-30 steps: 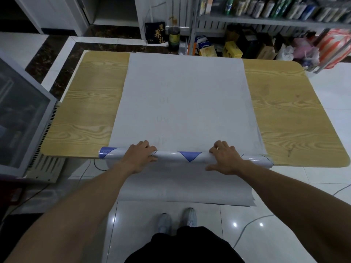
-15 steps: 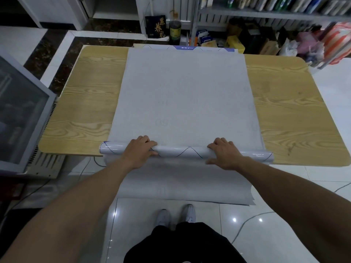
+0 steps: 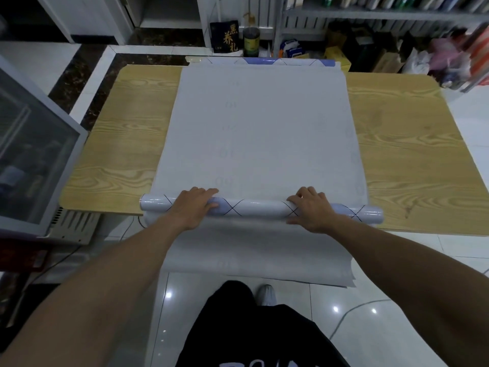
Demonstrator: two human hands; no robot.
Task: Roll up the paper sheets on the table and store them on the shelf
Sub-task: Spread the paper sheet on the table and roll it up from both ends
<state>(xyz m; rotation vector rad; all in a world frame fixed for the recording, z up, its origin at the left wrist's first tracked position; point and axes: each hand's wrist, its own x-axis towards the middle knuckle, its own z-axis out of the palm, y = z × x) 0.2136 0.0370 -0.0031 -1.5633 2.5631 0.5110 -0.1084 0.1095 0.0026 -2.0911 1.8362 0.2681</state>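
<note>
A glossy white paper roll (image 3: 259,207) with blue diamond lines lies across the near edge of the wooden table (image 3: 119,144). My left hand (image 3: 193,207) grips it left of centre, fingers draped over the top. My right hand (image 3: 311,211) grips it right of centre, thumb on the near side. Beyond the roll, the pale sheet (image 3: 259,128) lies flat to the table's far edge, where its blue-patterned end (image 3: 264,61) shows. More sheets (image 3: 251,250) hang off the near edge under the roll. The storage shelf (image 3: 370,14) stands behind the table at the far right.
A glass-fronted cabinet (image 3: 29,154) stands close to the table's left end. Boxes (image 3: 336,54) and plastic bags (image 3: 449,59) crowd the floor under the shelf. A black box (image 3: 225,37) and a dark can (image 3: 251,41) sit on the floor behind the table. Bare wood flanks the sheet.
The roll has turned under my hands, showing a different part of its pattern, and it has crept a little farther onto the table. The sheet's patterned far end has come into view.
</note>
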